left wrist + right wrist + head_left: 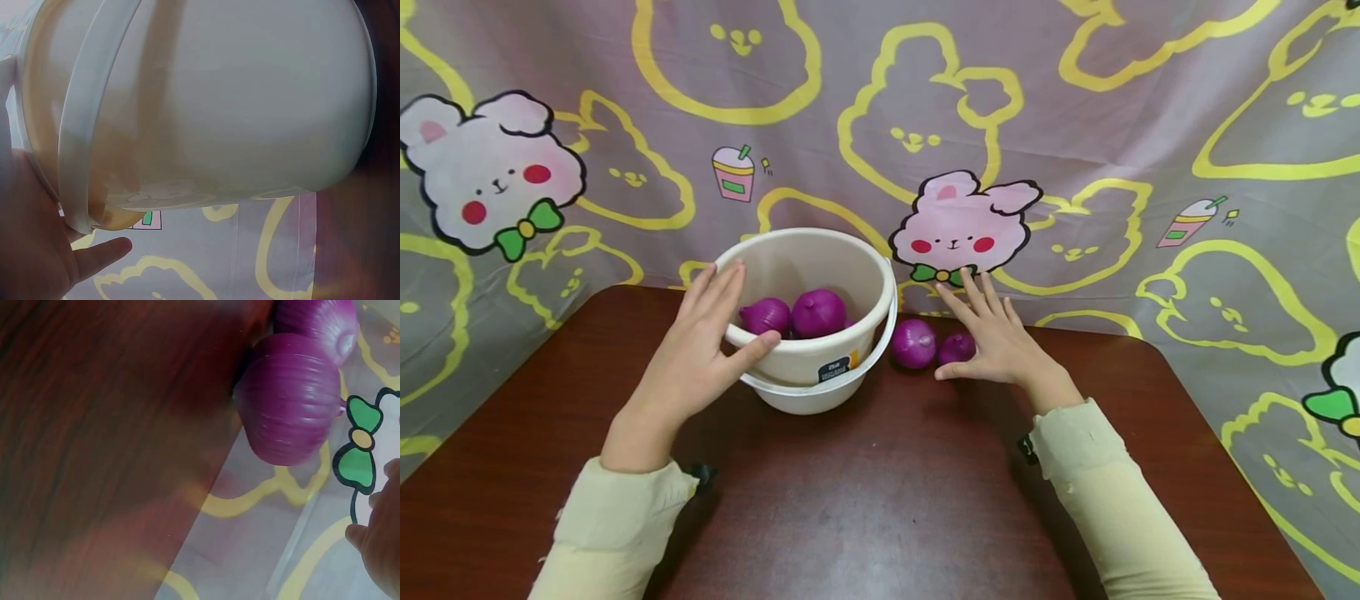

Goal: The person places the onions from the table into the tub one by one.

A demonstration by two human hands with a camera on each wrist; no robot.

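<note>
A pale plastic bucket holds purple onions; two show plainly, one at the right and another at the left. My left hand is at the bucket's left side, fingers extended along the rim and thumb at the front rim. In the left wrist view, the bucket's wall fills most of the frame. To the bucket's right, two more onions sit side by side on the table. Spread fingers of my right hand hover by the smaller onion, partly covering it. Nothing is in that hand.
The brown wooden table runs back to a patterned cloth hanging behind it. The bucket's white handle hangs down around its front right side.
</note>
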